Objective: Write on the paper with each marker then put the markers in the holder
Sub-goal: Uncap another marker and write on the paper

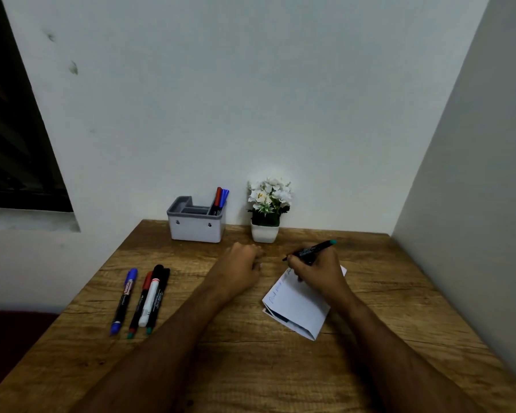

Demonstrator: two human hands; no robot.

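My right hand [316, 271] grips a black marker with a teal end [318, 248], its tip pointing left just above the far edge of the folded white paper [295, 305]. Faint writing shows on the paper's left part. My left hand [240, 265] rests on the wooden table as a loose fist left of the paper; whether it holds a cap is hidden. A grey holder [195, 225] stands at the back with a red marker [218, 198] and a blue marker [224, 196] in its right slot. Several markers [143, 301] lie side by side at the left.
A small white pot of white flowers [267, 210] stands right of the holder, against the wall. A side wall borders the table's right edge. The wooden table [251, 368] ends at the left, past the loose markers, beside a dark window.
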